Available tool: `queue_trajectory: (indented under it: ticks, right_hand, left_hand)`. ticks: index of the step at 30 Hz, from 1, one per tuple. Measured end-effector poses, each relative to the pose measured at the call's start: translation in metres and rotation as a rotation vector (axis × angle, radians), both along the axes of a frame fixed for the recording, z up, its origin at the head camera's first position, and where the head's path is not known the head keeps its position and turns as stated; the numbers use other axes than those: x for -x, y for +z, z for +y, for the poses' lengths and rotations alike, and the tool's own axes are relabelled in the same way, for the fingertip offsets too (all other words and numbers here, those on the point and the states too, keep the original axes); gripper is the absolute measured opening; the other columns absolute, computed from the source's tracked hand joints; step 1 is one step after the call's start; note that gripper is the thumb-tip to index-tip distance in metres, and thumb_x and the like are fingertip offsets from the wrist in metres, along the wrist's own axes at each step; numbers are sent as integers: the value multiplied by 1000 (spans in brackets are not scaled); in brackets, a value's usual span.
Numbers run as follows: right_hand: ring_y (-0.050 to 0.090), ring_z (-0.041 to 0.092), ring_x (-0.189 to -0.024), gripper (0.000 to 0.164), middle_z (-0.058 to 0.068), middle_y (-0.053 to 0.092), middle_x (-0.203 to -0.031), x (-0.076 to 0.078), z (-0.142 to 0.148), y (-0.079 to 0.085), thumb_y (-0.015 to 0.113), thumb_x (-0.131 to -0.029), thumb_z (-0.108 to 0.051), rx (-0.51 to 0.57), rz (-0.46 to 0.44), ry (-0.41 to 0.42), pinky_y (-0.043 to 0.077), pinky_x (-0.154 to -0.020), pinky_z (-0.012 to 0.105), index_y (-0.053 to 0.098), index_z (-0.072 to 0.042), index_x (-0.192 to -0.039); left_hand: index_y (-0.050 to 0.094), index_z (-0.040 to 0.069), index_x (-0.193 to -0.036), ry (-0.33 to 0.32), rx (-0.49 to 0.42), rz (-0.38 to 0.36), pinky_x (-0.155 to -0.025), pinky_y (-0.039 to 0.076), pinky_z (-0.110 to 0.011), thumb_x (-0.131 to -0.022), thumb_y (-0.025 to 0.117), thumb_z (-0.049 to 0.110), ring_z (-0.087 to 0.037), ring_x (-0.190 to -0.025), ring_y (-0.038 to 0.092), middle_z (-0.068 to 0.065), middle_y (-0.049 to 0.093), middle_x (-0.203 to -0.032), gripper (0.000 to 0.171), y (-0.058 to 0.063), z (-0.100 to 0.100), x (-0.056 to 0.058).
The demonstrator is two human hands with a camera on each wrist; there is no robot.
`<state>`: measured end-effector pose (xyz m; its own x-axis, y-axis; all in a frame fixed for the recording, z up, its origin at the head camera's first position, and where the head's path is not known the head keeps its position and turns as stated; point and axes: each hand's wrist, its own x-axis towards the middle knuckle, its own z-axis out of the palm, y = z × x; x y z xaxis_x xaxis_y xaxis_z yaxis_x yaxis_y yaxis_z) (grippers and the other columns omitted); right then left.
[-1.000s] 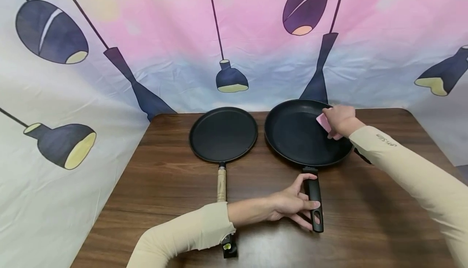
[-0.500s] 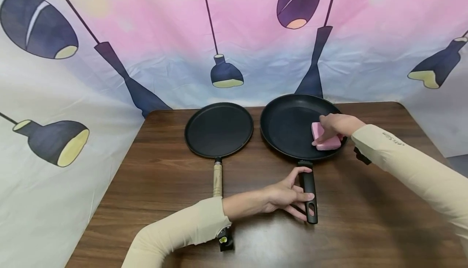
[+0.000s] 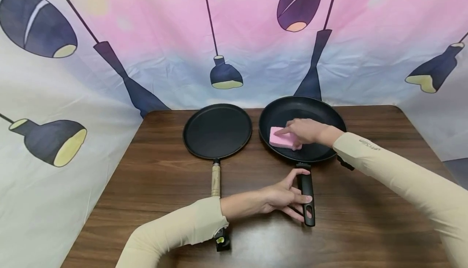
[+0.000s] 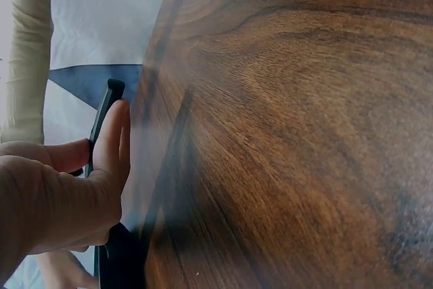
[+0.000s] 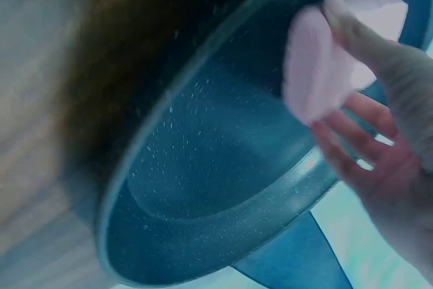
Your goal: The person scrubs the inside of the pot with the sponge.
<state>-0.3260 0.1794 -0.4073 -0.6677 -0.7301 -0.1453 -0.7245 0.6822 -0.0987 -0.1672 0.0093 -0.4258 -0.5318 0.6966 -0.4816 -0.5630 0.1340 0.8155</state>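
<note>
A pink sponge (image 3: 282, 138) lies against the inside of the black frying pan (image 3: 321, 115), near its left front side. My right hand (image 3: 305, 131) holds the sponge between thumb and fingers. In the right wrist view the sponge (image 5: 314, 65) bends under the thumb, and pale specks dot the pan's inner surface. With my left hand (image 3: 279, 197) I grip the pan's black handle (image 3: 306, 191), fingers spread along it. The left wrist view shows thumb and fingers pinching that handle (image 4: 101, 120) above the table.
A flat black griddle pan (image 3: 217, 132) with a wooden handle (image 3: 216, 178) lies left of the frying pan, and my left forearm crosses that handle. Behind the brown wooden table (image 3: 164, 170) hangs a cloth (image 3: 175, 28) printed with lamps.
My right hand has swept the sponge from the pan's right side to its left front. The left hand stays on the handle. The head view has shifted slightly.
</note>
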Motion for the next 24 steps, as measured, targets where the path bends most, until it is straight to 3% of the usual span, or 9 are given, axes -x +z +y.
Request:
queue_trajectory:
  ticks: [5, 10, 16, 24]
  right_hand:
    - [52, 33, -107, 56, 15, 56, -122, 23, -8, -6, 79, -77, -10, 18, 208, 49, 48, -93, 49, 61, -25, -128]
    - [48, 35, -105, 54, 16, 53, -118, 42, -4, -10, 79, -77, -9, -33, 329, -18, 44, -91, 49, 63, -25, -125]
    - [44, 39, -103, 58, 21, 49, -112, 58, -3, -10, 76, -80, -11, -112, 369, -143, 41, -88, 51, 56, -25, -133]
    - [46, 46, -106, 57, 30, 49, -113, 65, 12, 2, 74, -83, -26, -267, 315, -325, 40, -90, 58, 54, -18, -135]
  left_hand:
    - [35, 40, -126, -21, 21, -3, -73, 58, -50, -93, 58, 1, -45, -94, 65, -13, 65, -95, 57, 3, -3, 3]
    - [36, 42, -121, -25, 37, -18, -72, 58, -49, -92, 59, 0, -48, -97, 63, -13, 65, -93, 56, 2, 3, 2]
    - [37, 43, -121, 8, 40, -23, -70, 59, -47, -91, 59, -1, -50, -99, 61, -14, 66, -90, 57, 0, 3, 1]
    - [37, 43, -122, 16, 37, -20, -72, 58, -50, -91, 59, -1, -51, -100, 60, -14, 65, -91, 58, 2, -1, 2]
